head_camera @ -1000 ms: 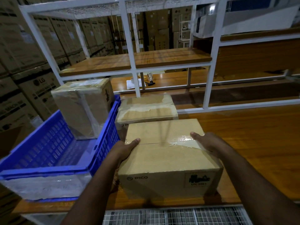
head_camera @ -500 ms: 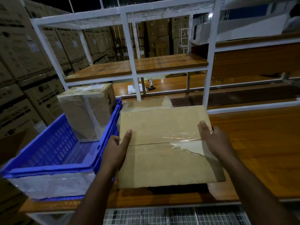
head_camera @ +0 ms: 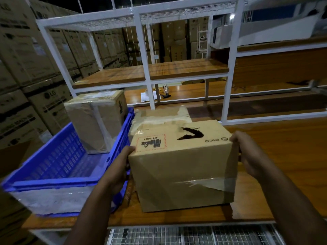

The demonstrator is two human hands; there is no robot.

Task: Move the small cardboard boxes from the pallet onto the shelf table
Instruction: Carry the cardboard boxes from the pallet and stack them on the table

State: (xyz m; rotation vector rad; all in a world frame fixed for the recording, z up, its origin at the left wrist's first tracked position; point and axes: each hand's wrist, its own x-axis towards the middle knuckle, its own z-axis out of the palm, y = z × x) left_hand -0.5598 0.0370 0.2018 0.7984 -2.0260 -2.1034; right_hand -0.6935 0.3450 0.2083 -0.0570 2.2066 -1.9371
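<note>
I've got a small cardboard box (head_camera: pixel 182 163) between both hands, sitting on the wooden top of the shelf table (head_camera: pixel 286 156) near its front edge. Its lower near edge looks down on the wood; I can't tell if the far edge is lifted.

Box looks: plain brown card, roughly cube-ish. Top face carries a red-bordered "UN 3481" battery label at near left, a black swoosh mark in the middle and "PICO" print at right, all reading upside down from my side. Clear tape runs across the near face and wraps onto the right side, with a loose glossy flap at the near right corner.

My left hand (head_camera: pixel 122 167) grips the box's left side: thumb hooked over the top left edge right by the red label, the rest of the fingers hidden behind the side wall. My right hand (head_camera: pixel 247 152) grips the right side: fingertips curled over the top right corner, palm against the taped side. So the box fills the gap between the two hands, both in contact.

Just behind it, touching or nearly, a second taped box (head_camera: pixel 159 117) lies flatter on the table. Left of both, a blue plastic crate (head_camera: pixel 58 161) holds a taller wrapped carton (head_camera: pixel 95 121) at its far end. White shelf frame (head_camera: pixel 146 68) stands behind.
</note>
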